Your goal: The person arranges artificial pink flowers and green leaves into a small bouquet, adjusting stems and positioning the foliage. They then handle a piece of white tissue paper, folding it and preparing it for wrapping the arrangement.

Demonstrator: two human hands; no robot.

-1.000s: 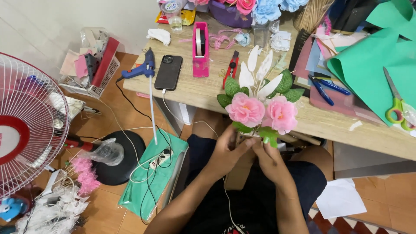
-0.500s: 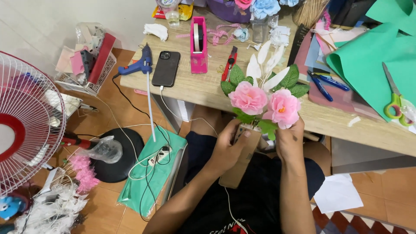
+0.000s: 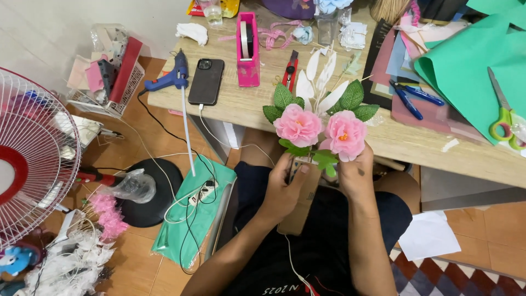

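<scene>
At far left stands a white-grilled fan [image 3: 30,159] with a red hub; behind it a white wire basket [image 3: 107,77] holds pink and red flat packages, their labels too small to tell. On the wooden table [image 3: 241,107], a blue glue gun [image 3: 167,79] lies at the left edge, a black phone [image 3: 206,81] just beside it, then an upright pink tape dispenser [image 3: 247,49] and a red cutter [image 3: 290,70]. Below the table edge, a green plastic package [image 3: 192,219] lies on the floor under a white power strip. The left hand [image 3: 287,183] is curled around a brown cardboard wrap [image 3: 301,205] from the left, thumb laid across its front, grip closed on it. The flower bouquet [image 3: 320,123], two pink blooms with green and white leaves, rises from the wrap, held in front of the table edge. The right hand [image 3: 356,172] clasps the stems just under the right bloom, fingers closed, forearm near vertical. At right lie green paper sheets [image 3: 471,71], blue pliers [image 3: 413,96] and green-handled scissors [image 3: 504,118].
</scene>
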